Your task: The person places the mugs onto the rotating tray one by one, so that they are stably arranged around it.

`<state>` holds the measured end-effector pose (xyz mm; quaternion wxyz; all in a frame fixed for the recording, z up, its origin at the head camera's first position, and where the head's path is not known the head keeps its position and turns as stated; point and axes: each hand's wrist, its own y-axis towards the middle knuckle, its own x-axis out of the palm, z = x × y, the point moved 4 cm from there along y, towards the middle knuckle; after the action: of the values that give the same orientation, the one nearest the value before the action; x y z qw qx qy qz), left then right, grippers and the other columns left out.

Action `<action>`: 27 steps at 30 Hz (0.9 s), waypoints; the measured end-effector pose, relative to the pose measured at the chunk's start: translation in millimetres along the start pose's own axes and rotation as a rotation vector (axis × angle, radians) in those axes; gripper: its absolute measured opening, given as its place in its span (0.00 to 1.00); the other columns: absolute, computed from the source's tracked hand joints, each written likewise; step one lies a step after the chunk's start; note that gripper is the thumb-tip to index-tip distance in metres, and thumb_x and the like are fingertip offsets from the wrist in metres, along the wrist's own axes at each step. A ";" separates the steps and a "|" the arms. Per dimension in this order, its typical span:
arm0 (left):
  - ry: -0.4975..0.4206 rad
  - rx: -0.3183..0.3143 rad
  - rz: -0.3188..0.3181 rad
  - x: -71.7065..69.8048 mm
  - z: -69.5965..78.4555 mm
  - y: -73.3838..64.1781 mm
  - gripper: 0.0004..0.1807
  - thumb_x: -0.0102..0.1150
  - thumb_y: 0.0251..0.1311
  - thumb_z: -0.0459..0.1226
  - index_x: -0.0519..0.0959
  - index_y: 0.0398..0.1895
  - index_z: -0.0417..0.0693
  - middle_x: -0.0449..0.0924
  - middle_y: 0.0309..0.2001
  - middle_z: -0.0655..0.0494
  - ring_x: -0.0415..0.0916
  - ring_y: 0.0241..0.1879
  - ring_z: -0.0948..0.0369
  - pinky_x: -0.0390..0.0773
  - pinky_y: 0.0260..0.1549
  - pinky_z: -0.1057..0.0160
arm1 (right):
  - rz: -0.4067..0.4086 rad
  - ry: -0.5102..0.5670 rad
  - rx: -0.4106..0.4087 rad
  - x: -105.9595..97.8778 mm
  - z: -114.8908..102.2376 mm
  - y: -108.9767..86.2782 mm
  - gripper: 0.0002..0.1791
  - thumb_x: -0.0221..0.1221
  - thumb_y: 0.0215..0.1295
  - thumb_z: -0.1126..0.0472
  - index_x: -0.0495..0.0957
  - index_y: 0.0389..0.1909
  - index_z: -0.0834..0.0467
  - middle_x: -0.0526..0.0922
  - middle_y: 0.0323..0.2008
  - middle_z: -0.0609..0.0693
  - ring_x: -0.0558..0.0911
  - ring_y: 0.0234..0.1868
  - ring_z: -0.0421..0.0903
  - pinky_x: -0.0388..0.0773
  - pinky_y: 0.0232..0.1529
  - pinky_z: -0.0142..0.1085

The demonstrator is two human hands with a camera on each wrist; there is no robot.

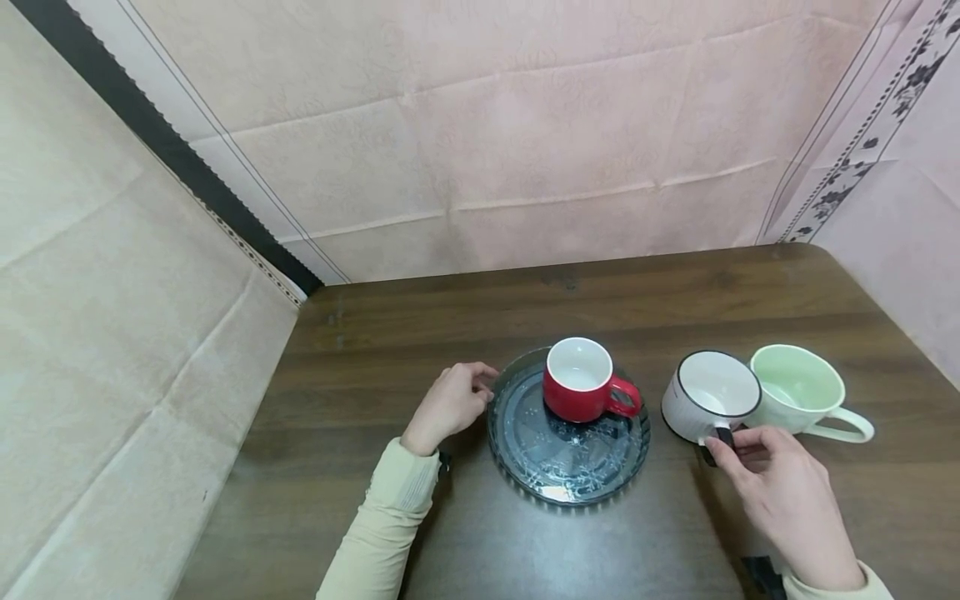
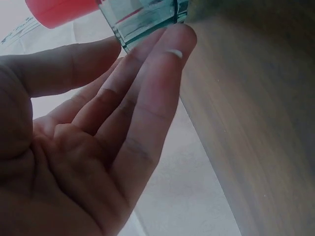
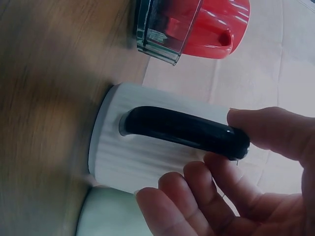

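At the left rim of a clear glass cake plate (image 1: 573,471), my left hand (image 1: 453,404) pinches the edge between thumb and fingers. A red mug (image 1: 577,400) with a white inside stands upright on that plate, its handle turned right. My right hand (image 1: 787,492) holds a white mug (image 3: 162,167) by its black handle (image 3: 182,128), with thumb and forefinger at the handle's upper end in the right wrist view. The white mug has a dark rim and is upright, close to the wooden table. In the left wrist view, the glass side (image 2: 147,22) shows at my fingertips.
A pale green mug (image 1: 795,392) stands right beside the white mug, its handle pointing right. All this is on a brown wooden table (image 1: 420,325). Light cloth (image 1: 525,150) hangs behind the far edge and along both sides.
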<state>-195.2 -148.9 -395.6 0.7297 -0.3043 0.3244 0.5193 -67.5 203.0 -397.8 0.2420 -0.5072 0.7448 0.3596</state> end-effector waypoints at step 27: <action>-0.013 -0.028 0.000 1.8 0.0 -0.9 0.16 0.60 0.63 0.35 0.82 0.54 0.47 0.80 0.29 0.56 0.66 0.15 0.61 0.68 0.19 0.62 | -0.008 -0.011 0.074 0.0 4.0 -4.6 0.19 0.69 0.57 0.50 0.80 0.36 0.62 0.84 0.30 0.55 0.82 0.31 0.49 0.67 0.31 0.37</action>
<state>-193.9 -148.1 -396.9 0.7275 -0.3111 0.3125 0.5257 -63.3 205.1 -401.6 0.2661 -0.4991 0.7541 0.3337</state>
